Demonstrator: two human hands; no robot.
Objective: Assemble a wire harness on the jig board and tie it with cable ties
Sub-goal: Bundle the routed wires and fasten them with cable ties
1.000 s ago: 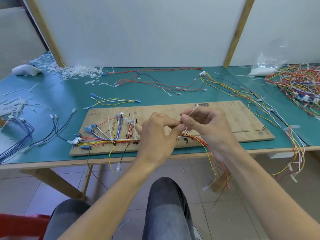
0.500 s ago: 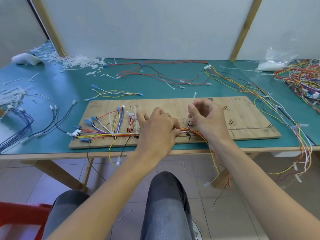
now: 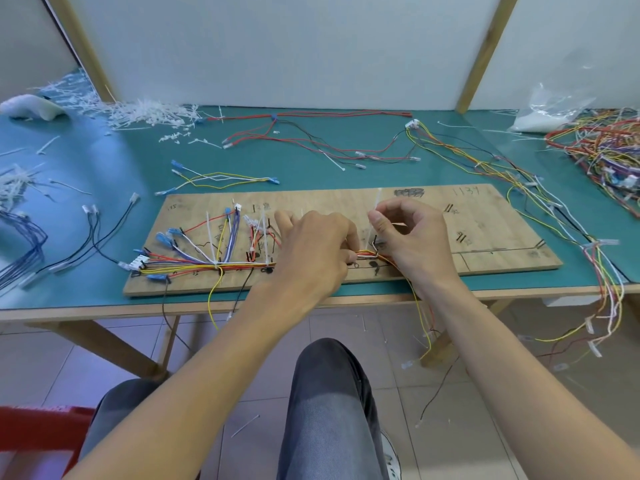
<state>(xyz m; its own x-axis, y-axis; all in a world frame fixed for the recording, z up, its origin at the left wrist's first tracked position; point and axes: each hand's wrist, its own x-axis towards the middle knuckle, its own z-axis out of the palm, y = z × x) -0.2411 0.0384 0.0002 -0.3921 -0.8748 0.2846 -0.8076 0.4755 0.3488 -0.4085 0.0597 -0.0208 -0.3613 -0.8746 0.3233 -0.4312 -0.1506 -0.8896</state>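
Centrally, right hand point(image 3: 412, 233) pinches cable tie point(image 3: 378, 199); left hand point(image 3: 311, 251) grips harness point(image 3: 194, 266), hiding fingertips; loose wires point(image 3: 311, 133) behind jig board point(image 3: 485, 230).

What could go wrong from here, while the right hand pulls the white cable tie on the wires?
1. The right hand pinches the cable tie close to the left hand, which holds the wire bundle; a fingertip might get caught.
2. Loose wires hang over the table edge; their weight may pull strands out before the tie locks.
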